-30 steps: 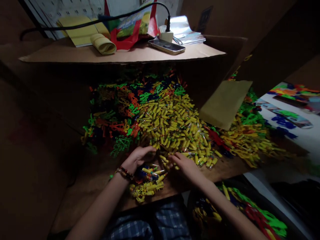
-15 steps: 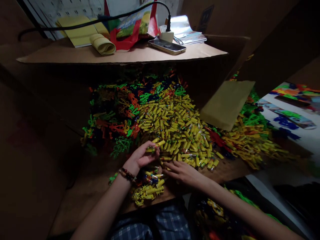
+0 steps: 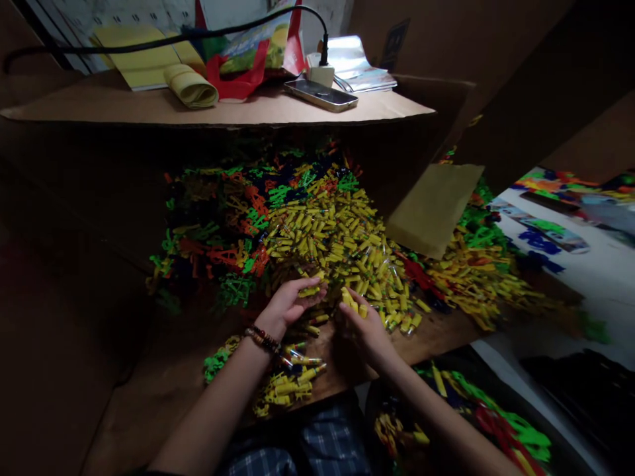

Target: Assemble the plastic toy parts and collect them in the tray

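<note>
Yellow plastic dominated the bench: a broad heap of short yellow plastic tube pieces (image 3: pixel 337 244) lay directly ahead of both hands, some pieces wrapped in clear film. The left hand (image 3: pixel 290 305) was curled narrow around one small yellow plastic tube piece (image 3: pixel 310 291), pinched between thumb and fingertips at the heap's near edge. The right hand (image 3: pixel 364 324), just beside it, was cupped palm-up and held a small cluster of yellow tube pieces (image 3: pixel 353 303) against the fingers, probably so that several could be kept together without rolling off. The hands were close but not touching.

A beaded bracelet (image 3: pixel 262 338) sat on the left wrist. Below the grip, nearer the body, lay a small loose group of yellow and multicoloured pieces (image 3: pixel 292 380). Left of the heap spread green and orange plastic branched parts (image 3: pixel 218 251). Beyond the heap, on a brown cardboard shelf (image 3: pixel 223 109), rested a flat dark phone (image 3: pixel 321 94), plugged into a cable.
</note>
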A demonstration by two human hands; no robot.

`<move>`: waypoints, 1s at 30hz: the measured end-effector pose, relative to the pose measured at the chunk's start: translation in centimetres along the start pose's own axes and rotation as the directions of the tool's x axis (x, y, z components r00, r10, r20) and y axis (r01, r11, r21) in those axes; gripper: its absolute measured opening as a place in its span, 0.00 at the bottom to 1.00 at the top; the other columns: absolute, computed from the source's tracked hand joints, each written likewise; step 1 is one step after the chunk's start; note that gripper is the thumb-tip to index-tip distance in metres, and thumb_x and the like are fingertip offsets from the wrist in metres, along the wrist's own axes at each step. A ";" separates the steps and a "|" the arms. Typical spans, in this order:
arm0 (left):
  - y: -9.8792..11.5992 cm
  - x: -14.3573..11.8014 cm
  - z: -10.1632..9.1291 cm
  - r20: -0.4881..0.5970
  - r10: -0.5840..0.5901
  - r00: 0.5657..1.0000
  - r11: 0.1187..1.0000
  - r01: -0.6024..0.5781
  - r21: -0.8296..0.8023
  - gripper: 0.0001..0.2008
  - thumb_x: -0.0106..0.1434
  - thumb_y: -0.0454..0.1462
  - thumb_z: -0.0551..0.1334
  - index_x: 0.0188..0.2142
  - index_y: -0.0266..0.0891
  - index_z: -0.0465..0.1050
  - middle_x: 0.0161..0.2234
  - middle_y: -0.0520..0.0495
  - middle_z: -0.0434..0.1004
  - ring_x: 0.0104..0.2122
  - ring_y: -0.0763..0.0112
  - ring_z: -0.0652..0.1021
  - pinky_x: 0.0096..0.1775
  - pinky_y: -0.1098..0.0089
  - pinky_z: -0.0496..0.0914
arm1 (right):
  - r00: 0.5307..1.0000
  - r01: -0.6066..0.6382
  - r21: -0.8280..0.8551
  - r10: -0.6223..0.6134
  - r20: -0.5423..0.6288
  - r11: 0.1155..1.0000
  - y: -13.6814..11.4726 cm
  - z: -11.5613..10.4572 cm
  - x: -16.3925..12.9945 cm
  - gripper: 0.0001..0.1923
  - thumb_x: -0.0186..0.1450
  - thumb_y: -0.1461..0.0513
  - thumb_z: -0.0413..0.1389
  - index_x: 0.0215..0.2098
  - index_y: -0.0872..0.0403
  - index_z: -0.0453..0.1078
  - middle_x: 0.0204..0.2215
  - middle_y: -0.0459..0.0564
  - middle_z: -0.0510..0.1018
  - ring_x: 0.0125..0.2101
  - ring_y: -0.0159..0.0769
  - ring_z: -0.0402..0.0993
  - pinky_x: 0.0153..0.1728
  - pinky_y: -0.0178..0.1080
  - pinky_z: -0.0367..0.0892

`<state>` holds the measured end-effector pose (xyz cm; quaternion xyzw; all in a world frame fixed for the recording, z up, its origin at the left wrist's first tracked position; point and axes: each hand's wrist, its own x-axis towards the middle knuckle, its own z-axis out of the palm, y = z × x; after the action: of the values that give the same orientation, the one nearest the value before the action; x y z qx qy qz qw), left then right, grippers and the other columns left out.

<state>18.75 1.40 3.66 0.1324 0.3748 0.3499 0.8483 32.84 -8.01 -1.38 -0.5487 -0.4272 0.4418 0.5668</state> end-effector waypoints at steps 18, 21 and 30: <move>-1.7 -0.6 -1.0 -0.051 0.161 0.986 0.987 -0.160 0.023 0.05 0.52 0.26 0.65 0.30 0.32 0.73 0.29 0.45 0.78 0.28 0.71 0.77 0.29 0.73 0.73 | 0.991 -0.129 -0.018 0.129 -0.021 0.991 -2.3 2.9 2.1 0.20 0.54 0.55 0.60 0.42 0.55 0.67 0.24 0.43 0.73 0.18 0.28 0.65 0.15 0.30 0.61; -1.1 -0.4 -1.7 -0.098 0.140 0.985 0.990 -0.137 0.036 0.03 0.54 0.25 0.63 0.28 0.30 0.73 0.27 0.44 0.77 0.25 0.72 0.77 0.27 0.75 0.72 | 0.989 -0.074 -0.276 0.106 0.104 0.958 -2.5 1.9 2.8 0.13 0.54 0.60 0.59 0.37 0.57 0.71 0.21 0.43 0.73 0.18 0.31 0.67 0.18 0.33 0.64; 0.5 -0.3 -2.5 -0.231 0.234 0.944 0.972 -0.220 0.083 0.03 0.51 0.26 0.64 0.27 0.32 0.73 0.26 0.48 0.77 0.23 0.73 0.77 0.21 0.77 0.68 | 0.965 0.262 -0.801 -0.135 0.225 0.538 -0.6 3.8 3.1 0.15 0.55 0.75 0.50 0.37 0.57 0.69 0.36 0.59 0.73 0.36 0.45 0.71 0.36 0.42 0.67</move>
<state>16.52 1.47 2.38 0.1551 0.4663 0.4479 0.7469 29.98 -4.09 -0.61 -0.6659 -0.6806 0.1599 0.2604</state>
